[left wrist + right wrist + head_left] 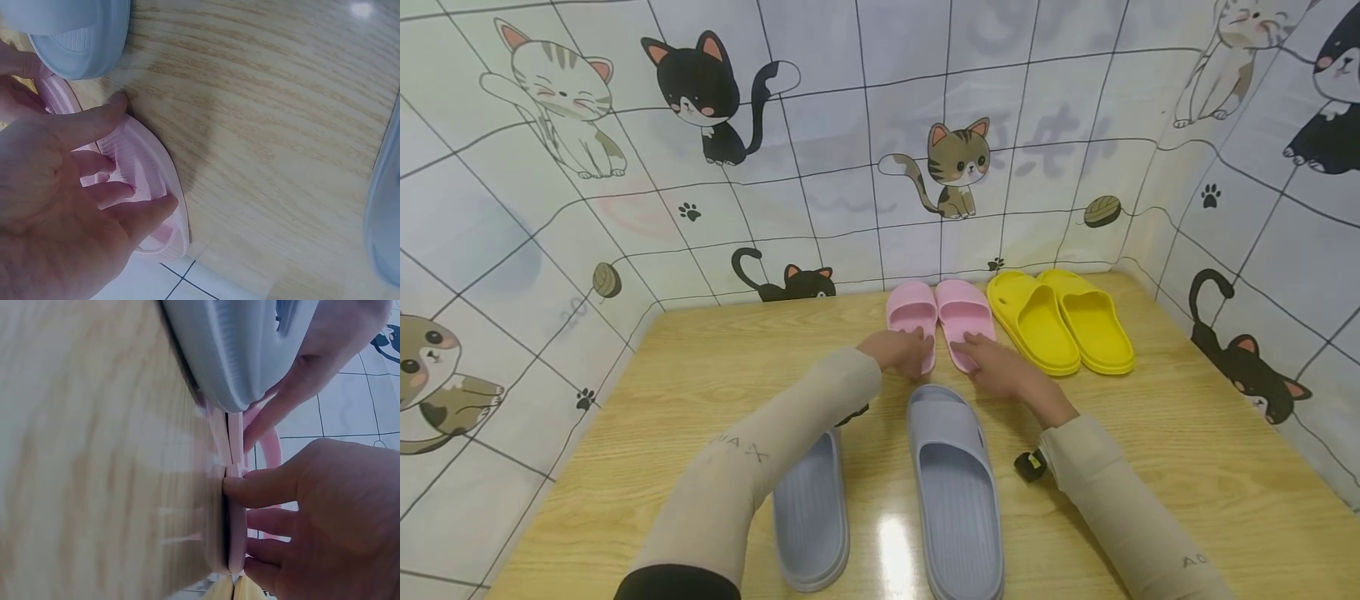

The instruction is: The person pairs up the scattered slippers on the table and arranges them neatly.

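Two pink slippers stand side by side at the back of the wooden table. My left hand holds the heel of the left pink slipper. In the left wrist view its thumb lies against the sole edge and the fingers curl onto the ribbed footbed of that slipper. My right hand grips the heel of the right pink slipper. In the right wrist view my right hand pinches the rim of this slipper, thumb against its side. The two pink slippers touch.
A yellow pair sits just right of the pink ones. Two blue-grey slippers lie in front of me, under and between my forearms. Cat-print walls close the table in at the back and on both sides.
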The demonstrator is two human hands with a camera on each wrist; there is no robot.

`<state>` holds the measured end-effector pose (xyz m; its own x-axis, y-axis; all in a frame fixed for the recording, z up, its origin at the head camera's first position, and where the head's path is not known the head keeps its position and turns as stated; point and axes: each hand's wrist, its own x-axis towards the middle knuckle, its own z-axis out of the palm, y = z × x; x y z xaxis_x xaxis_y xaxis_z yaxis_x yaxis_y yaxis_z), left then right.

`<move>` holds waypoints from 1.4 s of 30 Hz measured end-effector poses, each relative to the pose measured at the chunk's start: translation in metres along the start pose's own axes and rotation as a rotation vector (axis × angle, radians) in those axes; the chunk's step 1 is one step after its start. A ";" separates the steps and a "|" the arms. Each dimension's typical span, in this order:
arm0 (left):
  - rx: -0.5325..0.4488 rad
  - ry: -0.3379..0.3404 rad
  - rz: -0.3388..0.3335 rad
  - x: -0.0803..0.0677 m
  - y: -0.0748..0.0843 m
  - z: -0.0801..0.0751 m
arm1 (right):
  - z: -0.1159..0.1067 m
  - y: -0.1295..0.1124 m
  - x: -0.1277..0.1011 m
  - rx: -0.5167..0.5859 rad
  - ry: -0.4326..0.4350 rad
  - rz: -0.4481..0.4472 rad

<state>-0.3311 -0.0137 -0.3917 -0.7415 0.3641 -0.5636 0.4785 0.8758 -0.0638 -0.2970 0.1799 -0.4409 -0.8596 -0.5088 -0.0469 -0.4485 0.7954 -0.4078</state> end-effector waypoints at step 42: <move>-0.474 0.546 0.300 -0.122 -0.082 0.033 | -0.047 -0.072 -0.040 0.097 -0.394 -0.009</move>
<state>-0.2640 -0.1406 -0.3449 -0.7974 0.6034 -0.0082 0.5344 0.7125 0.4547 -0.2418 0.1587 -0.3672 -0.6877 -0.6180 -0.3810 -0.4141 0.7650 -0.4933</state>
